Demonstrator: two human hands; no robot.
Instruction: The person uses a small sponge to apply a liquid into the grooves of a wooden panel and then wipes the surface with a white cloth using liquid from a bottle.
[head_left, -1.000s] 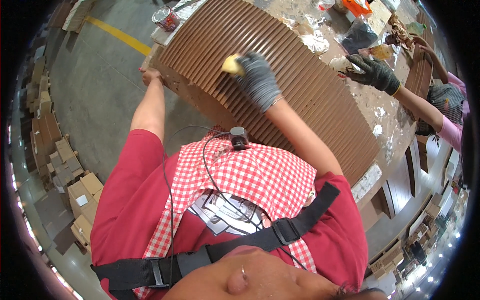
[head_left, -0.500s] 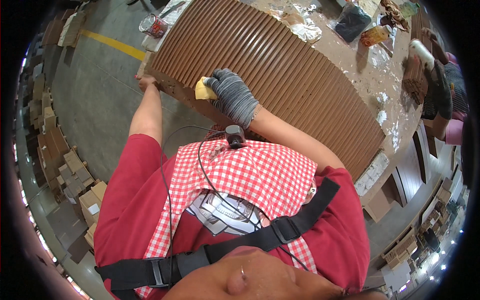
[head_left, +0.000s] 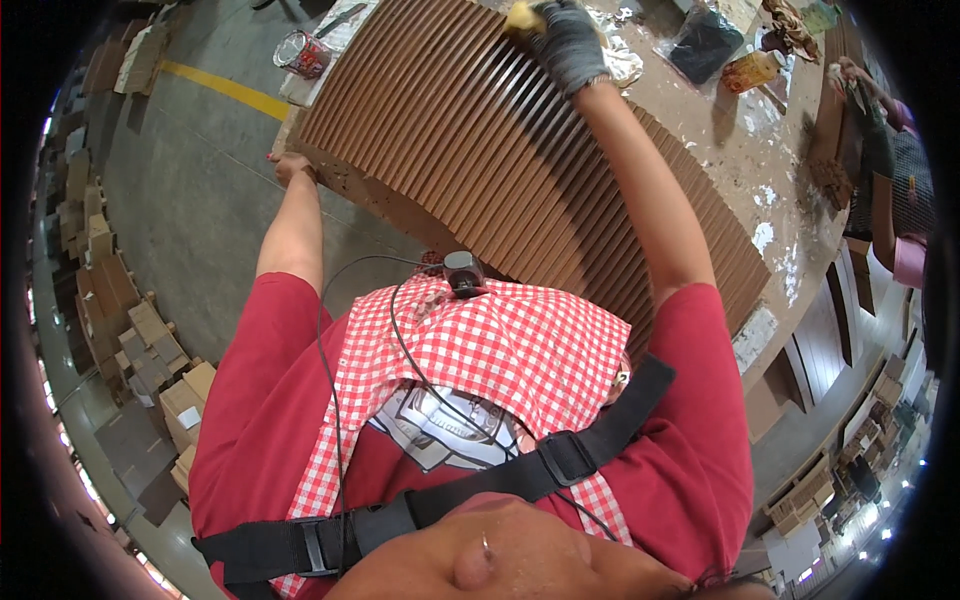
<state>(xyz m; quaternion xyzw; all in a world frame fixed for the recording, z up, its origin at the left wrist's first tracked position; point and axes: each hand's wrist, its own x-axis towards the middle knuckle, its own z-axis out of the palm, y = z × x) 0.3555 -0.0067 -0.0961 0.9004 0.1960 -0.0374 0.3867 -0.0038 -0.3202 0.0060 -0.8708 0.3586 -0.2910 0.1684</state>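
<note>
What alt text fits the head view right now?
A gloved right hand presses a yellow pad on the far end of a brown ribbed panel, while the bare left hand grips the panel's left edge on the workbench.

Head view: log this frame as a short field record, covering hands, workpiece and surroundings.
Workpiece: brown ribbed panel, lying on a workbench
Right hand: right hand in a grey glove, pressing a yellow pad on the panel's far edge
Left hand: bare left hand, gripping the panel's left corner
Nearby: clear cup by the panel; another person's arm at right
Floor: yellow line, stacked cartons
</note>
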